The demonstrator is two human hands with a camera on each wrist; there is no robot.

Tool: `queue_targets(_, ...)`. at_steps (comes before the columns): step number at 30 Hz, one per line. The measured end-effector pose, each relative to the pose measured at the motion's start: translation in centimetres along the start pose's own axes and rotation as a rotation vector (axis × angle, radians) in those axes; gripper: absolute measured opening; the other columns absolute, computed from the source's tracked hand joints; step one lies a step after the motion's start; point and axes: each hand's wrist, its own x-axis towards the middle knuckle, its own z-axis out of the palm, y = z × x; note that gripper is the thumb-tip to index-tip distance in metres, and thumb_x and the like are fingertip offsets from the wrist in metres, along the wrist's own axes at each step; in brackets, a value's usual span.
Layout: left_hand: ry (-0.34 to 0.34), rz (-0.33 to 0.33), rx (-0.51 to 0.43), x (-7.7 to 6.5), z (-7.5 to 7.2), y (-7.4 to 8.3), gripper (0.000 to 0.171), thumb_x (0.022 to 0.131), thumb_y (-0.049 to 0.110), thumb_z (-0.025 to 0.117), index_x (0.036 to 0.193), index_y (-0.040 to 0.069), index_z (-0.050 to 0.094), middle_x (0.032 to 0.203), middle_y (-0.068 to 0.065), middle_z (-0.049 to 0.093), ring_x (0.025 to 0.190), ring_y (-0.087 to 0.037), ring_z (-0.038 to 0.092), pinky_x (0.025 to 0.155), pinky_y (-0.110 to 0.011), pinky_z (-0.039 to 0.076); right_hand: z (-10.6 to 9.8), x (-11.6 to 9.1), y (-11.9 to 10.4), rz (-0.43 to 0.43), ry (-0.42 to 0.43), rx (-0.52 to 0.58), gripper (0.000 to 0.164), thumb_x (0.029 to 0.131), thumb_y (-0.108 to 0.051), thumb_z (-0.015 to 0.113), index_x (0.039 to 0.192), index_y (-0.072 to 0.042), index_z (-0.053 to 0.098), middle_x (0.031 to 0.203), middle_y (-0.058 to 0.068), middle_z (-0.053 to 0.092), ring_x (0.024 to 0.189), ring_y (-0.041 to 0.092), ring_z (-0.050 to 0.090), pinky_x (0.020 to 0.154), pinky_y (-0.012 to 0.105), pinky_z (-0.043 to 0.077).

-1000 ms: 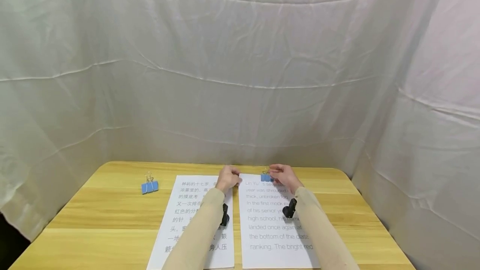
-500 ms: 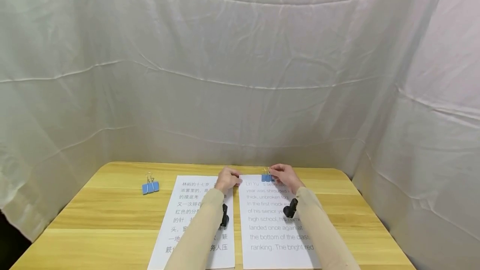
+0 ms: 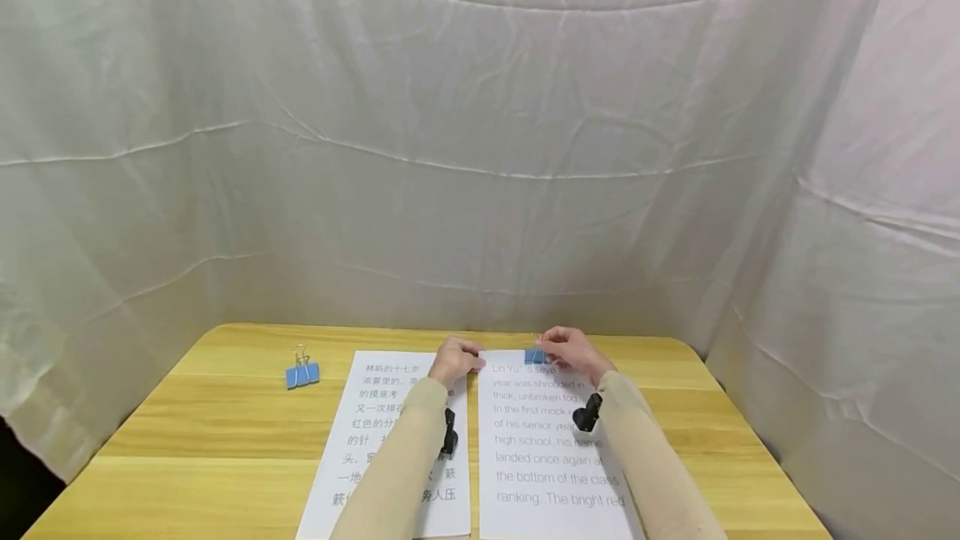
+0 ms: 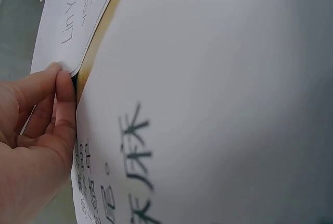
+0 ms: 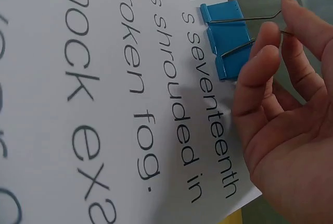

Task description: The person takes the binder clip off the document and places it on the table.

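In the head view, a blue binder clip (image 3: 534, 356) sits on the top edge of the right-hand stack of paper (image 3: 540, 440), printed in English. My right hand (image 3: 576, 352) has its thumb and fingers at the clip's wire handles, pinching them; the right wrist view shows the clip's blue body (image 5: 227, 39) over the paper's edge. My left hand (image 3: 454, 359) pinches the top left corner of that same stack (image 4: 62, 31) between thumb and index finger. Beneath the left forearm lies a second stack of paper (image 3: 375, 407), printed in Chinese and partly covered.
Another blue binder clip (image 3: 302, 375) lies on the wooden table (image 3: 202, 423) to the left, its wire handles raised. A narrow strip of table separates the two stacks. Pale grey curtain (image 3: 480, 148) hangs behind the table and along both sides.
The right-hand stack has turned slightly, its near end moving a little left. My right hand still holds the clip and has shifted slightly. The left hand stays at the corner.
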Motion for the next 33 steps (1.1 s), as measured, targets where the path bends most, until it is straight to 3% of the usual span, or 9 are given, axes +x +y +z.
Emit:
queue_targets(3, 0.01, -0.001, 0.009, 0.04, 0.1, -0.1, 0.023, 0.082, 0.0, 0.075, 0.104, 0.004, 0.076, 0.102, -0.011, 0.071, 0.072, -0.012, 0.061, 0.068, -0.023, 0.05, -0.04, -0.06, -0.06, 0.002, -0.007, 0.021, 0.03, 0.09, -0.032, 0.072, 0.108, -0.009, 0.064, 0.095, 0.006, 0.065, 0.076, 0.018, 0.056, 0.065, 0.027, 0.047)
queue_targets(10, 0.019, 0.01, 0.006, -0.15, 0.22, 0.08, 0.024, 0.082, -0.001, 0.075, 0.105, 0.003, 0.075, 0.099, -0.011, 0.071, 0.071, -0.013, 0.062, 0.066, -0.024, 0.051, -0.16, 0.07, 0.17, 0.001, -0.032, -0.004, 0.058, 0.093, -0.035, 0.067, 0.144, -0.014, 0.048, 0.102, 0.007, 0.064, 0.066, 0.016, 0.051, 0.063, 0.028, 0.045)
queue_targets(17, 0.03, 0.003, 0.015, -0.18, 0.37, -0.05, 0.025, 0.083, 0.0, 0.074, 0.108, 0.003, 0.074, 0.101, -0.011, 0.069, 0.075, -0.013, 0.06, 0.069, -0.025, 0.051, -0.2, 0.5, 0.42, -0.058, -0.091, -0.029, 0.054, 0.091, -0.028, 0.071, 0.14, -0.012, 0.054, 0.115, 0.006, 0.065, 0.056, 0.013, 0.042, 0.055, 0.024, 0.039)
queue_targets(26, 0.013, 0.015, 0.016, -0.03, 0.41, -0.27, 0.025, 0.083, 0.001, 0.074, 0.108, 0.002, 0.074, 0.1, -0.01, 0.069, 0.074, -0.013, 0.059, 0.069, -0.025, 0.049, -0.74, 0.43, 0.62, -0.088, -0.121, 0.016, 0.059, 0.086, -0.031, 0.076, 0.138, -0.011, 0.056, 0.129, 0.006, 0.066, 0.059, 0.011, 0.043, 0.056, 0.023, 0.039)
queue_targets(33, 0.01, 0.01, 0.013, -0.07, 0.35, -0.35, 0.023, 0.084, 0.001, 0.073, 0.107, 0.003, 0.074, 0.095, -0.01, 0.069, 0.071, -0.014, 0.06, 0.066, -0.025, 0.05, -0.5, 0.26, 0.23, -0.109, -0.102, -0.013, 0.058, 0.087, -0.029, 0.076, 0.137, -0.008, 0.057, 0.125, 0.008, 0.068, 0.053, 0.011, 0.039, 0.051, 0.024, 0.033)
